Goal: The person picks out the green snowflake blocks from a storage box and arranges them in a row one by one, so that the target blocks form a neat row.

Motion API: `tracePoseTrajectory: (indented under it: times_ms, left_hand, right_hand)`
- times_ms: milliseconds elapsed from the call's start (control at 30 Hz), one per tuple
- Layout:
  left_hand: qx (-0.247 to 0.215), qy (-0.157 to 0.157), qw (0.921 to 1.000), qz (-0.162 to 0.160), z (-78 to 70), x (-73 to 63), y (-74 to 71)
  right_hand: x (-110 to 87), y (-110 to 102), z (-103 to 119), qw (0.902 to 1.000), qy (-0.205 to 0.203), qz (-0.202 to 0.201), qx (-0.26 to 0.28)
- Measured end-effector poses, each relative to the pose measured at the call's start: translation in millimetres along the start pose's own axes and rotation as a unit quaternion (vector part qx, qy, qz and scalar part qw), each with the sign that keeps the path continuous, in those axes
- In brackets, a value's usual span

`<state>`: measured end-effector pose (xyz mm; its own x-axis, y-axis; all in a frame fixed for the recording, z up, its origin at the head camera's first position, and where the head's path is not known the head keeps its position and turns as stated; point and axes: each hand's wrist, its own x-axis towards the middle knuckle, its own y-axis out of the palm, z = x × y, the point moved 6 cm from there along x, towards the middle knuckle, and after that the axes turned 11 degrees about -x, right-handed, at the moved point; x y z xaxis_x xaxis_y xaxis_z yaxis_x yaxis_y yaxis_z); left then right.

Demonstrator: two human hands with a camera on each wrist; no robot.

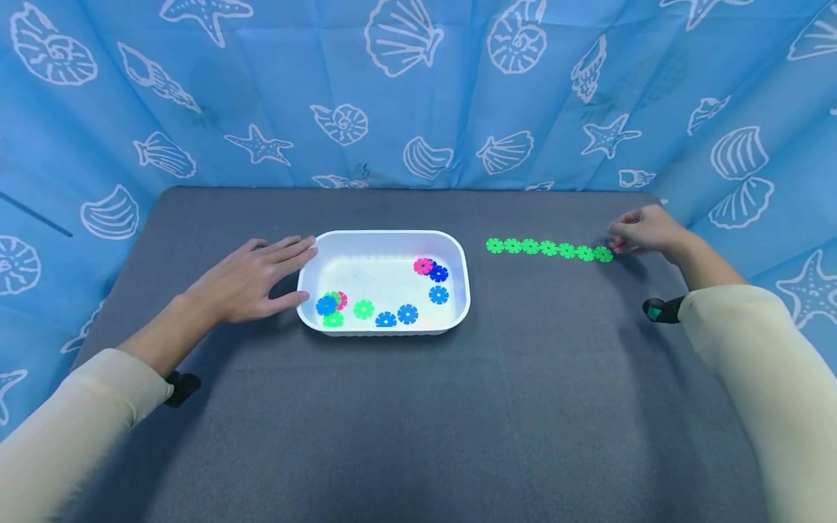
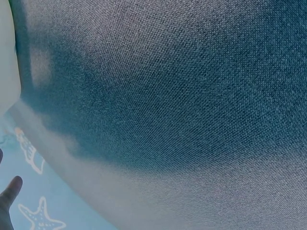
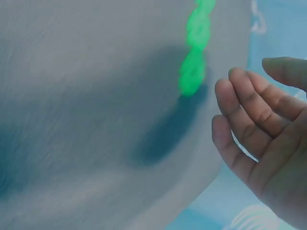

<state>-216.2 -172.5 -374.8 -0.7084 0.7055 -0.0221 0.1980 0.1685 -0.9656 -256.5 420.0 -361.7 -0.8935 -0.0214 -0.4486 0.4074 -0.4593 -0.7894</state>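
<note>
My left hand (image 1: 251,280) rests at the left rim of a white plastic tray (image 1: 383,333), fingers extended over the edge and thumb apart. In the tray lie loose notched plastic discs: a green disc (image 1: 363,309), a pink disc (image 1: 423,266), a dark blue disc (image 1: 439,272) and several lighter blue ones. Right of the tray, a row of green notched discs (image 1: 548,248) runs edge to edge across the table. At its right end hovers my right hand (image 1: 647,229). In the right wrist view its fingers are loosely bent, holding nothing, beside the last green disc (image 3: 193,73).
A dark grey cloth covers the table (image 1: 418,414). Behind and at both sides hangs a blue curtain (image 1: 458,94) with white shell and starfish prints, close to the table's far edge. The left wrist view shows mostly tablecloth (image 2: 192,96).
</note>
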Motion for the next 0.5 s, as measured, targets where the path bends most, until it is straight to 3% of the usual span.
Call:
tracePoseTrajectory:
  times_ms: [267, 500]
  left_hand:
    - [0.004, -0.003, 1.0, 0.003, 0.2, 0.6, -0.6]
    - [0.006, -0.005, 1.0, 0.007, 0.3, 1.2, -0.2]
  right_hand:
    - [7.8, 8.8, 84.2, 0.9971, -0.074, -0.014, -0.013]
    - [12.7, 29.9, 169.2, 0.9893, -0.145, 0.007, -0.015]
